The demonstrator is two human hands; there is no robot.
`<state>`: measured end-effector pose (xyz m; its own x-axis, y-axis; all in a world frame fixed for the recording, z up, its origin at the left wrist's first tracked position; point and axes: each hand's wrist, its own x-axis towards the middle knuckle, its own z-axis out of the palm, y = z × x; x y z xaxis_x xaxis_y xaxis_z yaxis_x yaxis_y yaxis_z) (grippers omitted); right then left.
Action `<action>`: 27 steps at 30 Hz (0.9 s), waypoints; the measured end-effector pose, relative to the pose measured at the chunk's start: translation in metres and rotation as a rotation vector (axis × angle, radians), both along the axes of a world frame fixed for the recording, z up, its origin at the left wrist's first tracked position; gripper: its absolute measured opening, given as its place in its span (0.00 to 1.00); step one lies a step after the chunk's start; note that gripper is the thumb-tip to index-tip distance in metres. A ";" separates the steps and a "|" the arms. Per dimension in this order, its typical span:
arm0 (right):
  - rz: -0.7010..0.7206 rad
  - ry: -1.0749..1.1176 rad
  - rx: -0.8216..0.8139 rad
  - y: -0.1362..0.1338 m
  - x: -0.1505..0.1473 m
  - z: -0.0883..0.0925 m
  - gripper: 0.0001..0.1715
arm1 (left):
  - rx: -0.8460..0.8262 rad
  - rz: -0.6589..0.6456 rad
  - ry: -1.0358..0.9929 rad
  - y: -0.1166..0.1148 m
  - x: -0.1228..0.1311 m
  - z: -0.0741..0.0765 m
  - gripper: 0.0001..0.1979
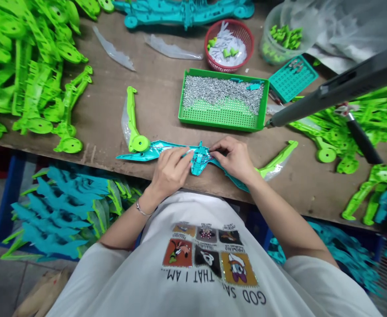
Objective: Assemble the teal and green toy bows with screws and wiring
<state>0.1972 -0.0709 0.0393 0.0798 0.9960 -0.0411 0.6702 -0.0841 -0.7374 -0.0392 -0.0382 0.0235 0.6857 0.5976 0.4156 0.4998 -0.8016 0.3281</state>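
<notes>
A long teal plastic part (pixel 200 162), shaped like a toy bow frame, lies across the near edge of the table. My left hand (pixel 172 169) grips its left-centre portion, fingers bent over it. Just right of the middle, my right hand (pixel 234 159) is closed in a pinch at the part; what its fingertips hold is too small to make out. Thin dark strands show beside those fingertips. A lime green arm (pixel 133 119) with a clear strip adjoins the left end, and another lime green arm (pixel 281 157) extends at the right.
Ahead stands a green tray (pixel 222 125) of small screws. Behind it are a red basket (pixel 209 61) and a clear tub (pixel 266 48). A dark power screwdriver (pixel 312 103) slants in from the right. Lime green parts (pixel 38 88) are piled left; teal parts (pixel 57 215) fill a lower crate.
</notes>
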 end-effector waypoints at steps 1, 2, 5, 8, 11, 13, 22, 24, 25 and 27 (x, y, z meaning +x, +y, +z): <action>-0.001 -0.003 -0.004 0.000 0.000 0.000 0.04 | 0.023 -0.058 -0.001 -0.004 0.008 0.001 0.16; -0.003 -0.007 -0.007 0.000 0.000 -0.001 0.05 | 0.035 -0.111 0.008 -0.007 0.016 0.002 0.16; -0.012 -0.022 -0.008 -0.001 0.000 -0.002 0.06 | 0.005 -0.173 0.075 -0.014 0.033 0.002 0.16; -0.013 -0.026 0.000 0.000 0.001 -0.003 0.05 | -0.029 -0.185 0.095 -0.017 0.040 -0.002 0.18; -0.017 -0.023 -0.003 0.000 0.000 -0.002 0.05 | 0.010 -0.213 0.068 -0.019 0.040 -0.007 0.17; -0.025 -0.019 -0.008 0.000 0.000 -0.002 0.05 | 0.028 -0.217 0.057 -0.020 0.040 -0.009 0.17; 0.050 0.111 -0.073 0.002 0.012 0.006 0.11 | -0.149 -0.178 0.129 -0.024 0.048 -0.004 0.20; 0.078 0.132 -0.092 0.001 0.022 0.010 0.14 | -0.155 -0.175 0.118 -0.023 0.048 -0.004 0.20; 0.063 0.128 -0.086 0.000 0.028 0.012 0.15 | -0.159 -0.176 0.113 -0.023 0.047 -0.005 0.20; -0.004 0.103 -0.060 -0.002 0.039 0.016 0.16 | -0.166 -0.184 0.105 -0.023 0.047 -0.005 0.20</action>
<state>0.2362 -0.0734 0.0549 0.0756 0.9911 -0.1091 0.5911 -0.1327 -0.7956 0.0075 -0.0607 0.0183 0.8231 0.5131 0.2435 0.3890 -0.8217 0.4165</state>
